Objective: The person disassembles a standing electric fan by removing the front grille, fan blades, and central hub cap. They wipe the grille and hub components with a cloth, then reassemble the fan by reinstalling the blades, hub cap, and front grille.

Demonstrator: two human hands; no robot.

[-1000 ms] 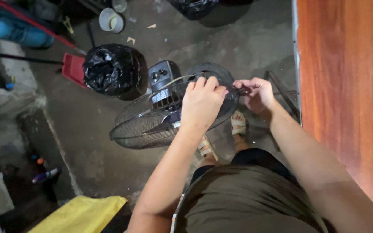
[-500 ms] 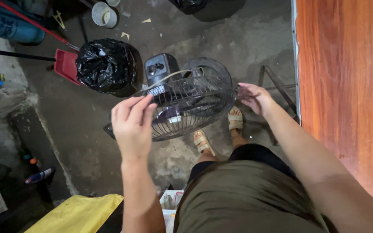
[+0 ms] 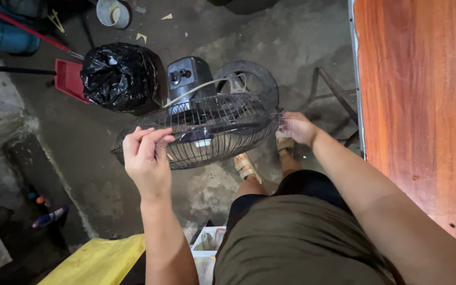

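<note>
Fan guard [image 3: 207,129] held level over the floor [image 3: 96,158]: left hand [image 3: 146,158] pinches its near rim, right hand [image 3: 296,128] clamps the opposite rim, steadying it.

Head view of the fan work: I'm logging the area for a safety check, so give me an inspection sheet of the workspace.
Surface: bare, stained concrete floor.
Job's things: wire fan guard on dark fan body.
Clutter: black rubbish bag, red dustpan, yellow sheet, white cup.
Grips: left hand pinches the guard's left rim; right hand holds its right edge.
Cables: pale cord over the fan.
Surroundings: wooden tabletop at right.
</note>
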